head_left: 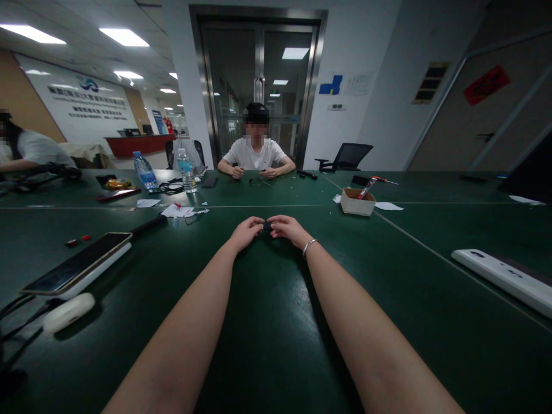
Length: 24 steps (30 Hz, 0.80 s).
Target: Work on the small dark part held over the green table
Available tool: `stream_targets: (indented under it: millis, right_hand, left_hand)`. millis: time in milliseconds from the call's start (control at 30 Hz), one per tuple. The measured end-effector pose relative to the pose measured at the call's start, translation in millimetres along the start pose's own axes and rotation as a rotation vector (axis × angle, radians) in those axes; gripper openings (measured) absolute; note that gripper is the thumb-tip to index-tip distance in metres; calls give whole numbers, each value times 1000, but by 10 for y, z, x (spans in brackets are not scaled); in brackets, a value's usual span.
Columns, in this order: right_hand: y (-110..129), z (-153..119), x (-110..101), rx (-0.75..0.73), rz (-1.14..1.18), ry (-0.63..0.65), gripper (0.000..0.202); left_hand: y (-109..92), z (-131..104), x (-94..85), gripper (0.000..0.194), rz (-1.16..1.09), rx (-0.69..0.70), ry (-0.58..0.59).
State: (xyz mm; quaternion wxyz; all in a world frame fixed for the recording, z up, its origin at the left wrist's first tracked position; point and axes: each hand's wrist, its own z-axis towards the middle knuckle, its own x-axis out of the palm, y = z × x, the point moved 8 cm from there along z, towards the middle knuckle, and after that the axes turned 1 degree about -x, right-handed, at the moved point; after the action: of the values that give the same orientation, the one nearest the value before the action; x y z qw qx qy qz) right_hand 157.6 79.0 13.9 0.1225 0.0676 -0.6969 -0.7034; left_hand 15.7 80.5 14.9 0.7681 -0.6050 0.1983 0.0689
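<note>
Both my arms reach forward over the dark green table (267,299). My left hand (247,233) and my right hand (290,231) meet at a small black object (267,226), which they pinch from either side with closed fingers. It is too small and dark for me to tell its kind. A silver bracelet (309,247) circles my right wrist. The fingers partly cover the object, and I cannot tell whether it touches the tabletop.
A phone (81,261) on a white block and a white case (69,312) lie at left. Water bottles (186,171) stand farther back. A small box (357,202) is at right, a white power strip (502,276) nearer. Across the table sits a person (257,152).
</note>
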Motion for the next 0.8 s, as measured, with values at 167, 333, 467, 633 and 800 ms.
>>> stream_targets:
  millis: [167,333,467,633,800]
  right_hand:
    - [0,-1,3,3,-10,3,20]
    - [11,-6,1,-4,-6,-3,19]
    - [18,-11,4,-6,-6,-2,20]
    - [10,-8,4,-5,-9,2,20]
    - [-13,11,-6,0,-16,-3,20]
  left_hand:
    - [48,23,20,33,-1,-15,25]
    - [-9,10,26,33,-13,55,40]
    - [48,27,37,40,22,23,52]
    - [57,43,2,33,2,36,2]
    - [76,53,28,35,17,29,34]
